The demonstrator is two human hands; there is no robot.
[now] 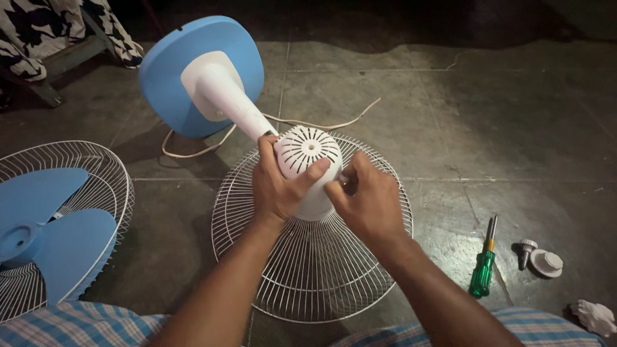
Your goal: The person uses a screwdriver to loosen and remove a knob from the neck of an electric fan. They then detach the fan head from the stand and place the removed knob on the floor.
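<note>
A white fan motor housing (307,153) with vent slots sits face-down on a white wire rear grille (308,270) on the floor. My left hand (277,187) wraps around the housing's left side, thumb across its front. My right hand (364,200) pinches something small at the housing's right side; what it grips is hidden by the fingers. The fan's white neck (231,103) leads back to the round blue base (199,74), tipped on its side.
A second wire grille (96,160) holding the blue fan blade (54,238) lies at the left. A green-handled screwdriver (483,266), a white knob (527,249) and a white cap (547,262) lie at the right, crumpled paper (594,316) beyond. A white cord (321,123) trails behind.
</note>
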